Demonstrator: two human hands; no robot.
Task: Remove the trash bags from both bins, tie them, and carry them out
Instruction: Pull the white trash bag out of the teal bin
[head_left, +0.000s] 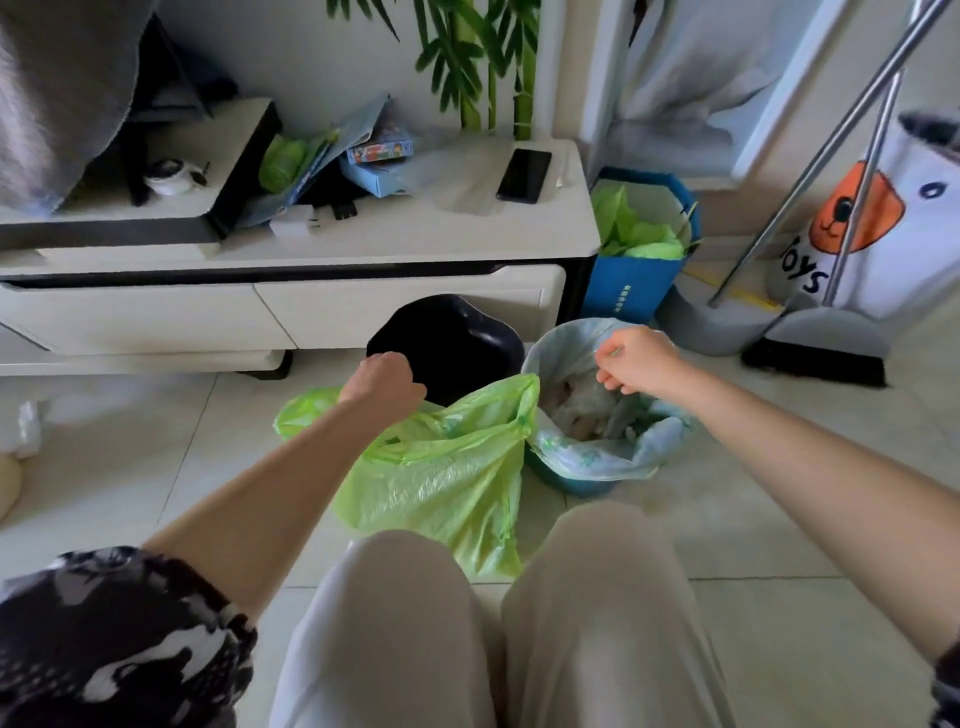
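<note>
A light green trash bag (441, 467) sits on the floor in front of my knees, out of its bin, its top loose. My left hand (382, 382) is closed on the bag's upper left edge. Behind it stands the black bin (467, 338) with no bag in it. To the right is a blue bin (571, 480) lined with a pale bluish bag (597, 452) holding crumpled tissue. My right hand (636, 361) hovers over that bin's far rim, fingers pinched, and it seems to hold the pale bag's edge.
A white TV cabinet (363, 244) runs behind the bins, with a phone (523, 174) and boxes on top. A blue box (631, 275) of green bags stands at its right end. A broom and dustpan (815, 343) lean at the right, beside a toy bag (893, 234).
</note>
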